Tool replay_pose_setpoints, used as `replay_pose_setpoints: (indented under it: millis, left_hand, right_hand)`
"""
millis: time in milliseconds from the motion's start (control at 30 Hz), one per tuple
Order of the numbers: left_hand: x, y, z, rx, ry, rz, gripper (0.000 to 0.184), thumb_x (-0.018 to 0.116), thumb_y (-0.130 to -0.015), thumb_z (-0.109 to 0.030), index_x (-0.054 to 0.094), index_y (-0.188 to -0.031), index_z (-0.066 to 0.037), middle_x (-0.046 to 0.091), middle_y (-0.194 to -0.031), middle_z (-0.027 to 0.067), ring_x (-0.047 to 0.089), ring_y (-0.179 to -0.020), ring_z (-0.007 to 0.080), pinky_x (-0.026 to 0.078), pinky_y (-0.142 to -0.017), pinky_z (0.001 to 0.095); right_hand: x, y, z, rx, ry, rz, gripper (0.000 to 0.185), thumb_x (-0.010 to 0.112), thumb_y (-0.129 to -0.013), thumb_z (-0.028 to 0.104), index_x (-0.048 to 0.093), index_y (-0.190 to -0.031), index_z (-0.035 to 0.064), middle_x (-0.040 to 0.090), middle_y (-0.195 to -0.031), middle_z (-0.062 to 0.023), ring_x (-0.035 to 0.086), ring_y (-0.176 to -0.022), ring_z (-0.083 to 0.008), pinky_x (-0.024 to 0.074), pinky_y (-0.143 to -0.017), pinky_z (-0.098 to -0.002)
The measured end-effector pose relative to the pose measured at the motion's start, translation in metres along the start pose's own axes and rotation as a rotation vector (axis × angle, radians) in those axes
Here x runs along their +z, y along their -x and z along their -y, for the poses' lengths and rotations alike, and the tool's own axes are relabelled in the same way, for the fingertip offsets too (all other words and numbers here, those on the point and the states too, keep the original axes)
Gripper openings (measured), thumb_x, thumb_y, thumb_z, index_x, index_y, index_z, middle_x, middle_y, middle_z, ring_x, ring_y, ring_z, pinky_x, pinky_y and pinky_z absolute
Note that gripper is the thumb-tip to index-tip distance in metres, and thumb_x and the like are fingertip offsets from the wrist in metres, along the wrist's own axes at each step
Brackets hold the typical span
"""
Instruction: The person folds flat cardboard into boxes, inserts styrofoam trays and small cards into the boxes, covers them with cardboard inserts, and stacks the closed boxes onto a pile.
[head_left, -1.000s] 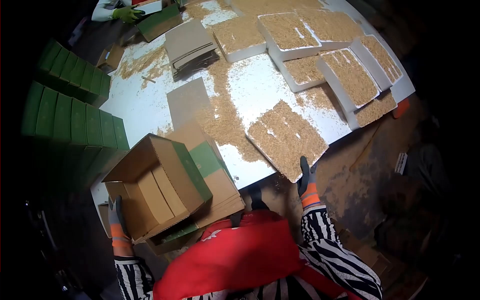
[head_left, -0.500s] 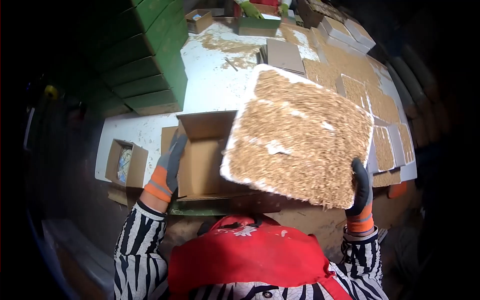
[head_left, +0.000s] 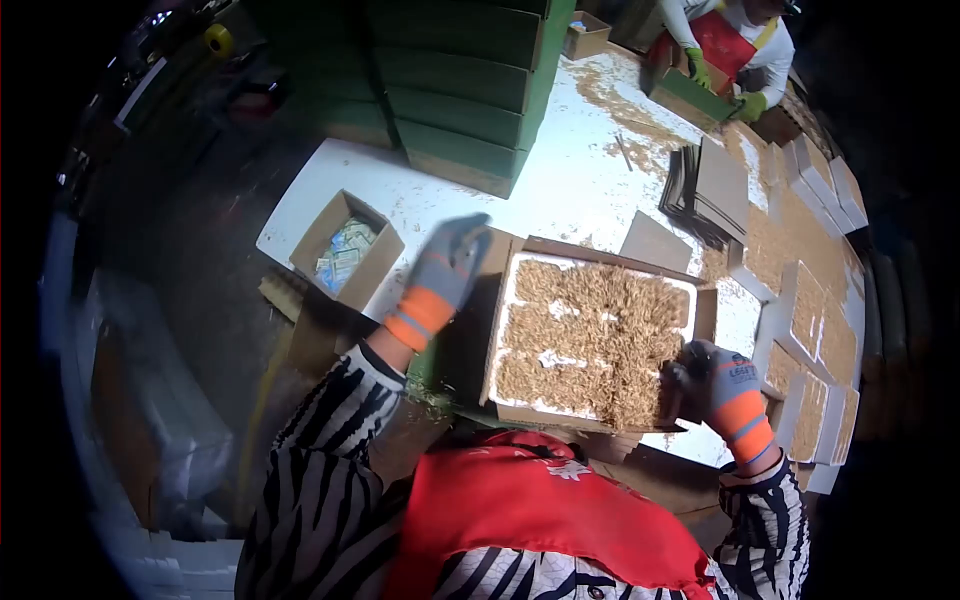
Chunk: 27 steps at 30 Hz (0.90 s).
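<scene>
The white foam tray [head_left: 687, 300] of brown shavings [head_left: 560, 340], held tilted partly over the cardboard box [head_left: 707, 312] a moment earlier, had been lowered into it at the near edge of the tabletop [head_left: 340, 180], so it looked pretty much placed. The left hand [head_left: 455, 260] had been lifted off the box wall, fingers loose, nothing grasped. The right hand [head_left: 715, 375] was curled at the tray's near right corner; whether anything was gripped couldn't be told. A small carton [head_left: 375, 265] of packets was parked off left.
</scene>
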<state>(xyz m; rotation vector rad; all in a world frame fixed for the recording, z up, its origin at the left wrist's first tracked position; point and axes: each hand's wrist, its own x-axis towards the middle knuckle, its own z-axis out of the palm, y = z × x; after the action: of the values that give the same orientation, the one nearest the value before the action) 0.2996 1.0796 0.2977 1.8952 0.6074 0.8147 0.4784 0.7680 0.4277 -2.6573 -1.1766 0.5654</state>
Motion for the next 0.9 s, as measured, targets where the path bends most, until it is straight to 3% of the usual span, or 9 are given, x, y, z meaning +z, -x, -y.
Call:
replay_pose_setpoints:
  millis: [100, 233, 300, 367, 433, 467, 567, 633, 900]
  left_hand:
    - [-0.073, -0.036, 0.066, -0.017, -0.601, -0.137, 0.025, 0.052, -0.088, -0.010, 0.059, -0.112, -0.005, 0.061, -0.105, 0.0180, 0.058, -0.099, 0.0324, 0.046, -0.087, 0.0361]
    - [-0.156, -0.033, 0.173, -0.315, -1.306, 0.148, 0.040, 0.060, -0.078, -0.028, 0.060, -0.111, -0.005, 0.060, -0.114, 0.0189, 0.056, -0.106, 0.0365, 0.045, -0.092, 0.0432]
    - [-0.164, -0.032, 0.178, -0.483, -1.310, 0.359, 0.045, 0.065, -0.075, -0.027, 0.056, -0.114, -0.007, 0.059, -0.114, 0.0197, 0.056, -0.106, 0.0375, 0.045, -0.091, 0.0439]
    - [-0.193, -0.010, 0.254, -0.382, -1.376, 0.338, 0.051, 0.068, -0.073, -0.027, 0.051, -0.118, -0.008, 0.060, -0.110, 0.0164, 0.057, -0.103, 0.0353, 0.045, -0.088, 0.0461]
    - [-0.182, -0.009, 0.234, -0.316, -1.536, 0.272, 0.047, 0.067, -0.074, -0.026, 0.052, -0.114, -0.009, 0.061, -0.108, 0.0140, 0.057, -0.104, 0.0331, 0.044, -0.088, 0.0461]
    - [-0.179, -0.011, 0.218, -0.319, -1.523, 0.288, 0.045, 0.066, -0.073, -0.025, 0.052, -0.113, -0.009, 0.061, -0.108, 0.0131, 0.057, -0.105, 0.0324, 0.044, -0.088, 0.0463]
    - [-0.195, -0.020, 0.202, -0.295, -1.451, 0.316, 0.039, 0.067, -0.072, -0.025, 0.057, -0.108, -0.012, 0.063, -0.102, 0.0112, 0.058, -0.101, 0.0308, 0.044, -0.084, 0.0455]
    - [-0.194, -0.024, 0.177, -0.276, -1.274, 0.187, 0.024, 0.066, -0.074, -0.028, 0.063, -0.094, -0.014, 0.066, -0.093, 0.0119, 0.063, -0.089, 0.0318, 0.049, -0.078, 0.0402]
    - [-0.225, -0.007, 0.147, -0.575, -0.859, -0.099, 0.030, 0.068, -0.080, -0.027, 0.069, -0.101, -0.005, 0.069, -0.097, 0.0145, 0.066, -0.088, 0.0265, 0.050, -0.077, 0.0340]
  right_hand:
    - [0.010, -0.020, -0.002, -0.296, 0.435, -0.070, 0.027, 0.066, -0.082, 0.034, 0.065, -0.090, 0.0087, 0.066, -0.078, -0.0138, 0.063, -0.069, -0.0320, 0.0498, -0.062, -0.0396]
    - [-0.036, -0.075, -0.046, 0.036, -0.854, -0.018, 0.026, 0.066, -0.086, 0.026, 0.066, -0.103, 0.0064, 0.067, -0.077, -0.0047, 0.060, -0.060, -0.0145, 0.0473, -0.054, -0.0261]
    - [-0.026, -0.132, -0.097, 0.081, -0.969, -0.183, 0.026, 0.066, -0.087, 0.022, 0.065, -0.108, 0.0073, 0.064, -0.077, 0.0008, 0.056, -0.064, -0.0061, 0.0443, -0.054, -0.0197]
    - [0.031, -0.200, -0.165, 0.115, -0.826, -0.111, 0.046, 0.072, -0.082, 0.030, 0.060, -0.121, 0.0095, 0.066, -0.101, -0.0090, 0.063, -0.087, -0.0158, 0.0510, -0.070, -0.0258]
    - [0.103, -0.260, -0.216, -0.085, -0.272, -0.190, 0.083, 0.078, -0.071, 0.044, 0.043, -0.138, 0.0117, 0.049, -0.134, -0.0181, 0.049, -0.123, -0.0268, 0.0434, -0.098, -0.0356]
    - [0.114, -0.279, -0.213, 0.022, -0.080, -0.035, 0.115, 0.080, -0.059, 0.056, 0.021, -0.148, 0.0148, 0.021, -0.152, -0.0188, 0.020, -0.140, -0.0350, 0.0234, -0.112, -0.0449]
    - [0.131, -0.319, -0.216, 0.117, 0.279, -0.032, 0.129, 0.082, -0.049, 0.063, 0.016, -0.148, 0.0139, 0.021, -0.150, -0.0197, 0.015, -0.138, -0.0438, 0.0200, -0.110, -0.0576]
    - [0.148, -0.341, -0.248, 0.052, 0.367, -0.144, 0.134, 0.080, -0.036, 0.071, 0.030, -0.141, 0.0026, 0.038, -0.139, -0.0221, 0.032, -0.131, -0.0401, 0.0281, -0.108, -0.0480]
    - [0.114, -0.300, -0.320, 0.319, -0.051, -0.059, 0.068, 0.082, -0.065, 0.037, 0.058, -0.116, -0.0003, 0.065, -0.110, -0.0174, 0.062, -0.100, -0.0271, 0.0478, -0.089, -0.0343]
